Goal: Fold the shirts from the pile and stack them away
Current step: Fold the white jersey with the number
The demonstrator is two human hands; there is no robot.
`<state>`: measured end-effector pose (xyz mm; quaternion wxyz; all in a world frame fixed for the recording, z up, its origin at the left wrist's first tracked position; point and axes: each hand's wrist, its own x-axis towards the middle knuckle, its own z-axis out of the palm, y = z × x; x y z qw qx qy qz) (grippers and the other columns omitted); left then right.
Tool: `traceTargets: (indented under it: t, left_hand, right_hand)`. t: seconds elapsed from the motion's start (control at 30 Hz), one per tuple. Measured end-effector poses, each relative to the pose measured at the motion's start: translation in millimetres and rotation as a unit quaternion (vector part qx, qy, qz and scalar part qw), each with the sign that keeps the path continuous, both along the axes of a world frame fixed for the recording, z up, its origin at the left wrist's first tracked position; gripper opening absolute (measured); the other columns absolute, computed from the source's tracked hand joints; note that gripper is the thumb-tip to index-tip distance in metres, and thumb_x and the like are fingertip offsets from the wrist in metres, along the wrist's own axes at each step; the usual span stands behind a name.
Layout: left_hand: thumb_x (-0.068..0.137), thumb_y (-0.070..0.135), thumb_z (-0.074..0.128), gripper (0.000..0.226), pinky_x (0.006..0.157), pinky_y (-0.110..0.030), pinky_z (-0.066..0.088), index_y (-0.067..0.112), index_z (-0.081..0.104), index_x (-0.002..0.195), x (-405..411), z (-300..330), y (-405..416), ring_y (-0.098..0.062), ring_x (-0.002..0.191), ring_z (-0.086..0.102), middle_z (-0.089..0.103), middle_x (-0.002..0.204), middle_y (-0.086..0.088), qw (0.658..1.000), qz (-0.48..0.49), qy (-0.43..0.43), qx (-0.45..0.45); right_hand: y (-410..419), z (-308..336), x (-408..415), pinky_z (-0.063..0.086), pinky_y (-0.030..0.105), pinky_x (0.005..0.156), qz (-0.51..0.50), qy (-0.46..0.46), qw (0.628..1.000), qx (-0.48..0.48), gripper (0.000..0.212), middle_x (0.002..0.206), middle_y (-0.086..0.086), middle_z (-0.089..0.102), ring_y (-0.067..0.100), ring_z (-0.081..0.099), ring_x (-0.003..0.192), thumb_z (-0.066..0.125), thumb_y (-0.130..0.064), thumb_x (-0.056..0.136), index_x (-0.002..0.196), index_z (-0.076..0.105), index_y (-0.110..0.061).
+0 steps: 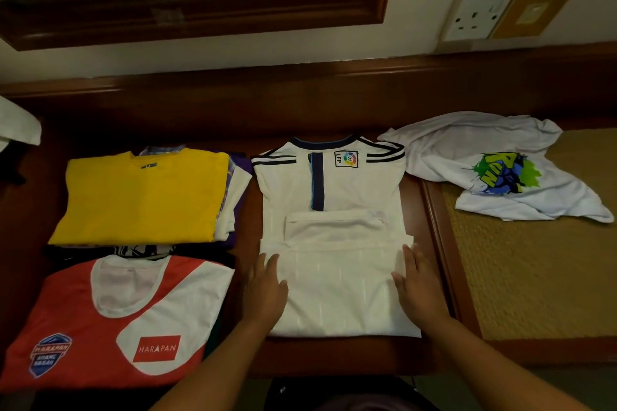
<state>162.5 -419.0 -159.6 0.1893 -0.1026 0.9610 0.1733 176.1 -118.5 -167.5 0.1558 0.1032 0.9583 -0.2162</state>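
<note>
A white jersey (334,190) with dark navy stripes and an LFP badge lies flat in the middle of the wooden table (414,197), sides folded in. My left hand (265,287) presses flat on its lower left edge. My right hand (417,284) presses flat on its lower right edge. To the left sits a stack topped by a folded yellow shirt (143,197). In front of that lies a folded red and white shirt (110,320) printed HARAPAN. An unfolded white shirt (494,163) with a green and blue print lies crumpled at the right.
A woven mat surface (534,277) adjoins the table on the right. A framed mirror (200,10) and a wall socket (477,13) are on the wall behind. A white cloth (16,125) pokes in at the far left.
</note>
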Motion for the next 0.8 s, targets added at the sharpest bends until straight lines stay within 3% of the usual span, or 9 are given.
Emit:
traceTargets:
  t: [0.13,0.3,0.5,0.7,0.8]
  left_hand:
    - [0.091,0.022,0.062,0.056,0.109,-0.039,0.035,0.018,0.039,0.141,23.6,-1.0,-2.3,-0.028,0.134,0.035,0.034,0.149,-0.008,0.988,0.118,0.015,0.098]
    - [0.09,0.02,0.063,0.061,0.106,-0.042,0.039,0.01,0.036,0.144,49.2,-2.8,-3.7,-0.032,0.13,0.042,0.037,0.145,-0.014,0.961,0.227,-0.02,0.159]
    - [0.093,0.023,0.059,0.052,0.1,-0.042,0.045,0.005,0.042,0.139,59.0,2.3,-0.6,-0.032,0.121,0.051,0.053,0.135,-0.015,0.922,0.301,-0.072,0.232]
    - [0.092,0.019,0.058,0.04,0.095,-0.041,0.047,-0.002,0.054,0.126,61.2,0.2,-0.3,-0.037,0.112,0.054,0.057,0.125,-0.02,0.897,0.35,-0.097,0.25]
    - [0.092,0.016,0.056,0.036,0.095,-0.042,0.047,-0.004,0.056,0.122,65.5,0.2,-0.7,-0.038,0.109,0.054,0.058,0.123,-0.02,0.889,0.361,-0.101,0.263]
  right_hand:
    - [-10.1,8.0,17.2,0.034,0.039,0.107,-0.086,-0.013,0.994,-0.067,0.059,0.147,0.014,0.034,0.029,0.036,0.132,0.051,-0.025,0.097,0.149,0.026,-0.011]
    - [-17.5,12.8,29.9,0.038,0.039,0.102,-0.126,-0.042,0.984,-0.123,0.055,0.138,0.018,0.037,0.031,0.042,0.124,0.052,-0.015,0.095,0.146,0.032,-0.01]
    - [-18.7,18.6,39.1,0.041,0.039,0.095,-0.154,-0.052,0.979,-0.125,0.053,0.13,0.017,0.043,0.031,0.044,0.116,0.057,-0.012,0.089,0.137,0.037,-0.012]
    - [-15.5,24.7,38.4,0.039,0.044,0.101,-0.198,-0.095,0.963,-0.154,0.071,0.138,0.018,0.036,0.036,0.043,0.124,0.064,-0.01,0.086,0.146,0.028,-0.012]
    - [-14.1,27.8,38.7,0.046,0.043,0.09,-0.241,-0.101,0.946,-0.192,0.067,0.132,0.017,0.048,0.034,0.05,0.117,0.065,-0.003,0.083,0.141,0.032,-0.008]
